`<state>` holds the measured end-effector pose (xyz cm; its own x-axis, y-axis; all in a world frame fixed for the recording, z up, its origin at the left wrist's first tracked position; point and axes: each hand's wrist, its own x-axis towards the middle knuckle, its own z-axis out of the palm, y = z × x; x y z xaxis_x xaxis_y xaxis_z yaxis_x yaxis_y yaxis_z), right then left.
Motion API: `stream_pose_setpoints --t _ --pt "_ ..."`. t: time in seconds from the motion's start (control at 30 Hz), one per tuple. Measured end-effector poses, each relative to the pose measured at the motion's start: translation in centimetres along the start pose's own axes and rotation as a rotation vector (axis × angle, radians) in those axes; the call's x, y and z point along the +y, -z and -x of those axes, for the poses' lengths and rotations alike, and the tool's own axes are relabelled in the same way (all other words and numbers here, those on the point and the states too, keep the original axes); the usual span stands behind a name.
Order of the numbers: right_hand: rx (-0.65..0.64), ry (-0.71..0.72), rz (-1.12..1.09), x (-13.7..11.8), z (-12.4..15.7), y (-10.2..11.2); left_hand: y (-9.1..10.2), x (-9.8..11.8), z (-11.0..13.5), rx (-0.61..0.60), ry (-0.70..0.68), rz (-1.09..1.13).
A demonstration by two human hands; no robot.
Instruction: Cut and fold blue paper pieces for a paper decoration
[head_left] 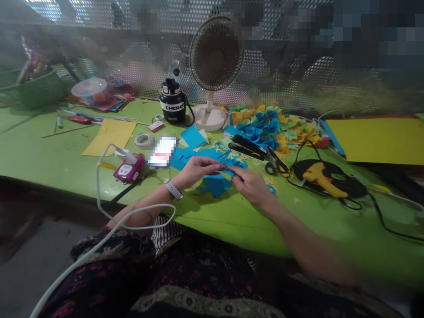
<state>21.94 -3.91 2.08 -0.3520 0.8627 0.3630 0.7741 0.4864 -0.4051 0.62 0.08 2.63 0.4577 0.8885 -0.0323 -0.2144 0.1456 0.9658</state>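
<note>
My left hand (198,170) and my right hand (251,183) nearly meet above the green table. The fingers of both are closed in a pinch. Something small and dark shows between the fingertips, but its kind is too small to tell. Beneath the hands lie blue paper pieces (217,185), some of them cut or folded. Behind my right hand rests a black stapler (247,147), with black-handled scissors (277,163) beside it. A pile of blue, yellow and light green folded paper flowers (268,126) sits farther back.
A white fan (217,53) and a dark bottle (172,104) stand at the back. Left of my hands are a lit phone (162,151), a tape roll (144,141) and a purple power socket (130,170) with a white cable. A yellow glue gun (323,179) lies right.
</note>
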Motion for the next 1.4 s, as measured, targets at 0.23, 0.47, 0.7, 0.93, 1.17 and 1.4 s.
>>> stream_pose_setpoints --t 0.23,0.47,0.7,0.93,1.17,1.4 --pt "-0.016 0.000 -0.010 -0.3 0.0 0.2 -0.2 0.0 0.2 0.018 -0.040 -0.051" --pt "-0.058 0.023 -0.007 -0.4 0.1 0.4 -0.3 0.0 0.3 -0.014 -0.069 -0.109" --pt "-0.187 -0.066 -0.105 -1.1 -0.1 1.4 -0.6 -0.7 0.1 0.004 -0.083 -0.012" --pt "-0.076 -0.077 -0.277 -2.2 -0.1 0.8 -0.7 -0.8 0.1 0.097 -0.119 0.040" --pt "0.059 -0.072 -0.259 -2.4 0.2 0.2 -0.8 -0.7 0.0 0.181 -0.173 0.026" --pt "-0.036 -0.106 -0.478 -2.2 -0.1 0.5 -0.7 -0.8 -0.1 0.126 -0.133 0.134"
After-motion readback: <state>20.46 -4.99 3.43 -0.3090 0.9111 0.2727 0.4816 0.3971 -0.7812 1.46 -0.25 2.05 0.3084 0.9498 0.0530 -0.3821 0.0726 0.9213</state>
